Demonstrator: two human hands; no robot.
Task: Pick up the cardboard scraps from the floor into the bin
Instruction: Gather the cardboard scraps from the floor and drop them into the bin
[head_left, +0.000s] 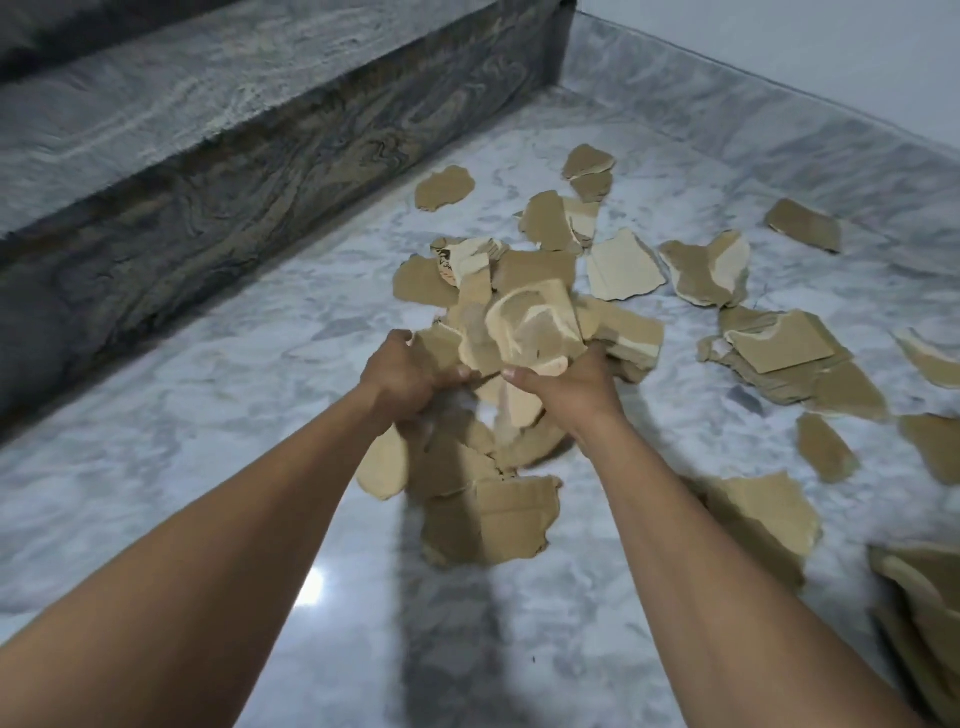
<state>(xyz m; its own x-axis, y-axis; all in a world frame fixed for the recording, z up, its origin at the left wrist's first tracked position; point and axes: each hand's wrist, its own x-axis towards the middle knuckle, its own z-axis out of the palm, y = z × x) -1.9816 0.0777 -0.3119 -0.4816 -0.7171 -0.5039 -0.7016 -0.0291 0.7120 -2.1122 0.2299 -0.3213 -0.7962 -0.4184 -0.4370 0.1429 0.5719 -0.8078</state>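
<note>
Left hand (410, 376) and right hand (566, 387) clamp a bundle of scraps (524, 332) between them; many scraps (769, 343) lie scattered on the floor (208, 395). No bin in view; task judged barely started.

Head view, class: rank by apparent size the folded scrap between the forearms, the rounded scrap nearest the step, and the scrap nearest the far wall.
1. Folded scrap, largest, though nearest the camera.
2-3. Rounded scrap and far-wall scrap look alike; unranked.

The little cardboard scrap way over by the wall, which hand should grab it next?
Probably the right hand. That scrap lies on the floor far to the right, nearer it than the left hand. Both hands hold a bundle of scraps now.
</note>
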